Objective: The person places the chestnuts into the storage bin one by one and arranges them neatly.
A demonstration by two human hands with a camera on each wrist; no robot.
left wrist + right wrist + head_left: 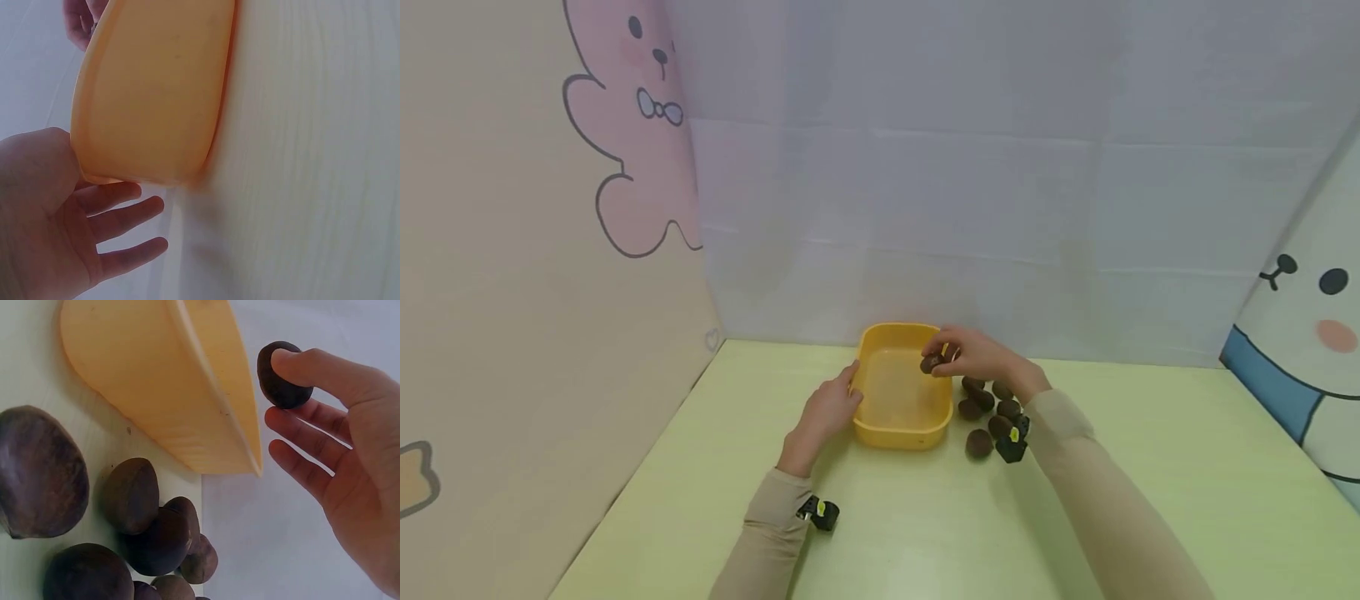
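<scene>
At the left rim of a yellow plastic basin, my left hand grips the edge with thumb and forefinger. In the left wrist view the other fingers of that hand spread outside the basin's wall. My right hand pinches a dark brown chestnut between thumb and fingertips, raised over the basin's right side. Inside, the visible basin floor is bare. Several more chestnuts lie in a loose group on the table, right of the basin and below my right wrist.
The pale yellow-green table meets a white sheet just behind the basin. To the left stands a wall with cartoon figures, and another cartoon panel is on the right. Each wrist carries a small black camera.
</scene>
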